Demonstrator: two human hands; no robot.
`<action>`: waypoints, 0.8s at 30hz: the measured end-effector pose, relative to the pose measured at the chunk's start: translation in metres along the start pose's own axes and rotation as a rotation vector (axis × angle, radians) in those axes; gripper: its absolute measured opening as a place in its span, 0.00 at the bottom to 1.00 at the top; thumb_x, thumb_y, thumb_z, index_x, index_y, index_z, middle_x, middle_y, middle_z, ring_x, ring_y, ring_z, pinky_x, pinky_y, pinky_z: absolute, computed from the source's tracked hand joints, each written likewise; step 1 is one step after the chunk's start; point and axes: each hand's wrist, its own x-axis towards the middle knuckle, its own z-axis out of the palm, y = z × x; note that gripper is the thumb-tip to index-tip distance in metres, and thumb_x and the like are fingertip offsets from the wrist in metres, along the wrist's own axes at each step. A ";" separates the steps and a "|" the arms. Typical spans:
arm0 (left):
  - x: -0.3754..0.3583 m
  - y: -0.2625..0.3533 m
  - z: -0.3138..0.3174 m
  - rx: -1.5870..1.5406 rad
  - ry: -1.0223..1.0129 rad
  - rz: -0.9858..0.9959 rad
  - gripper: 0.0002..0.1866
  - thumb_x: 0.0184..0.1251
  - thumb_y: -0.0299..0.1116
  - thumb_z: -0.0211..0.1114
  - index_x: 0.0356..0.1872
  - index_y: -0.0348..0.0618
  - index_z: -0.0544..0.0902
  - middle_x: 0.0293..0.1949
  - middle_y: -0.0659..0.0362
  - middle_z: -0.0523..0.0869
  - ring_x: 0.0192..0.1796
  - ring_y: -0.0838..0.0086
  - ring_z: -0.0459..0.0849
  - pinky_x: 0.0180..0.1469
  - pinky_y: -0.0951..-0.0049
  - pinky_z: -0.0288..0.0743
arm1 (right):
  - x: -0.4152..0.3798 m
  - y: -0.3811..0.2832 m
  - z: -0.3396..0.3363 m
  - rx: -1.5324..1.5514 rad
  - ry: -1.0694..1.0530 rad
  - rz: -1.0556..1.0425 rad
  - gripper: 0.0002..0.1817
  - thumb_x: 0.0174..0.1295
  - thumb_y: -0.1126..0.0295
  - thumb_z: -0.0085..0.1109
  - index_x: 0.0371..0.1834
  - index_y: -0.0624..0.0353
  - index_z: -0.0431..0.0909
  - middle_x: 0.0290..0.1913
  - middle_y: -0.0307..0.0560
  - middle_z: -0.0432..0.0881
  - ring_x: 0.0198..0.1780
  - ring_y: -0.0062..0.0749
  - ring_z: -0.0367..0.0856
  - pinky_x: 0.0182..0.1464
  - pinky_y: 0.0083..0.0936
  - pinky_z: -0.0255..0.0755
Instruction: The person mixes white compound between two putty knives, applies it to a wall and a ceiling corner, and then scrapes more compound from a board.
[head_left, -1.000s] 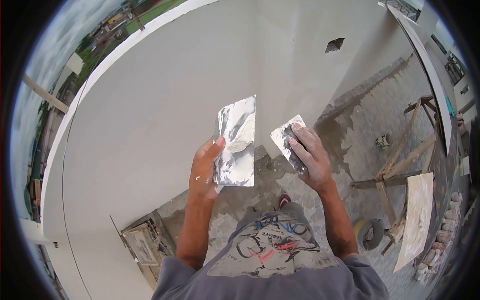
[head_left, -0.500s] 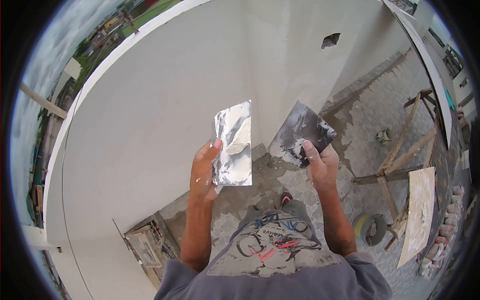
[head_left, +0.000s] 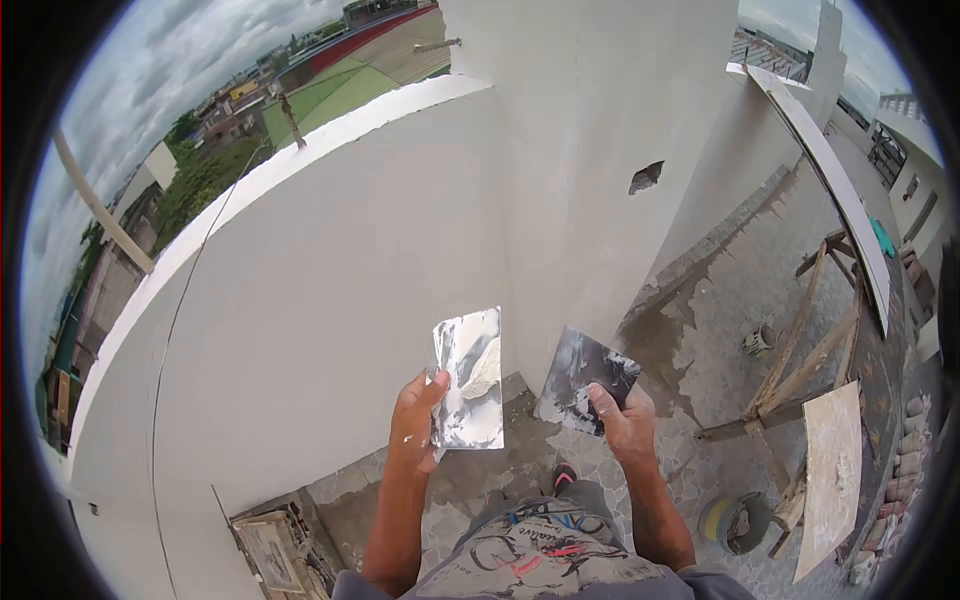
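Note:
My left hand [head_left: 412,420] is closed on the left edge of a rectangular putty plate [head_left: 470,415], thumb on its face. White putty smears that face, with a thicker cream lump of putty [head_left: 485,372] near its right edge. My right hand [head_left: 628,428] grips a dark, flat putty spreader [head_left: 600,368] by its lower right part, thumb on top. Whitish putty streaks the spreader. Plate and spreader are held apart, side by side in front of the corner of the pale wall [head_left: 330,290]; neither visibly touches it.
A ragged hole [head_left: 647,178] breaks the wall on the right. Wooden trestles [head_left: 800,350], a bucket [head_left: 735,524], a small can [head_left: 759,340] and a smeared board [head_left: 832,480] stand to the right. A framed wooden piece [head_left: 275,555] leans at lower left. Stone-patterned paving [head_left: 740,250] lies below.
The view has tilted up, showing more wall top and sky. Both hands, with plate and spreader, sit lower in the picture. The grips look the same.

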 end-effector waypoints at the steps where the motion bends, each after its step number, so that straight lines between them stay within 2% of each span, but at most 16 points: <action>1: 0.000 0.000 0.000 -0.014 -0.004 0.001 0.22 0.75 0.35 0.58 0.60 0.27 0.73 0.49 0.50 0.85 0.45 0.71 0.88 0.47 0.71 0.84 | -0.001 0.005 -0.003 -0.045 -0.037 -0.019 0.11 0.69 0.66 0.63 0.45 0.63 0.84 0.34 0.35 0.83 0.34 0.17 0.75 0.38 0.20 0.71; 6: 0.005 -0.010 -0.009 -0.051 -0.058 -0.004 0.20 0.74 0.34 0.58 0.58 0.27 0.73 0.47 0.49 0.85 0.44 0.68 0.88 0.47 0.68 0.84 | 0.001 -0.009 -0.011 -0.254 -0.098 -0.112 0.15 0.68 0.62 0.63 0.46 0.64 0.83 0.32 0.42 0.84 0.33 0.22 0.76 0.40 0.24 0.74; 9: 0.019 -0.026 -0.025 -0.065 -0.019 0.021 0.21 0.73 0.35 0.59 0.57 0.26 0.74 0.45 0.49 0.86 0.41 0.67 0.88 0.45 0.68 0.85 | 0.009 -0.018 -0.012 -0.257 -0.062 -0.160 0.16 0.68 0.62 0.63 0.48 0.65 0.81 0.32 0.44 0.84 0.33 0.24 0.77 0.41 0.24 0.74; 13: 0.027 -0.036 -0.033 -0.060 -0.019 0.020 0.23 0.73 0.38 0.58 0.60 0.28 0.73 0.44 0.51 0.85 0.41 0.69 0.86 0.46 0.68 0.83 | 0.047 -0.054 -0.025 -0.356 -0.003 -0.474 0.14 0.68 0.67 0.62 0.50 0.67 0.80 0.36 0.51 0.85 0.34 0.31 0.82 0.41 0.27 0.76; 16: 0.029 -0.042 -0.042 -0.044 -0.023 0.034 0.24 0.74 0.39 0.57 0.62 0.30 0.73 0.44 0.52 0.84 0.42 0.71 0.85 0.46 0.68 0.82 | 0.069 -0.107 -0.033 -0.357 0.036 -0.470 0.13 0.67 0.71 0.62 0.51 0.67 0.79 0.36 0.52 0.85 0.36 0.32 0.83 0.41 0.27 0.77; 19: 0.033 -0.054 -0.060 -0.014 -0.023 0.059 0.26 0.74 0.41 0.56 0.64 0.31 0.72 0.44 0.53 0.84 0.42 0.72 0.83 0.46 0.67 0.80 | 0.092 -0.133 -0.036 -0.387 0.046 -0.653 0.12 0.67 0.74 0.61 0.51 0.67 0.78 0.37 0.51 0.84 0.36 0.31 0.82 0.41 0.26 0.77; 24: 0.036 -0.093 -0.117 0.103 -0.024 0.118 0.28 0.75 0.44 0.54 0.67 0.34 0.71 0.43 0.55 0.83 0.42 0.75 0.80 0.47 0.67 0.78 | 0.097 -0.161 -0.013 -0.342 -0.008 -0.759 0.11 0.68 0.78 0.58 0.52 0.67 0.78 0.42 0.50 0.84 0.35 0.29 0.80 0.39 0.25 0.76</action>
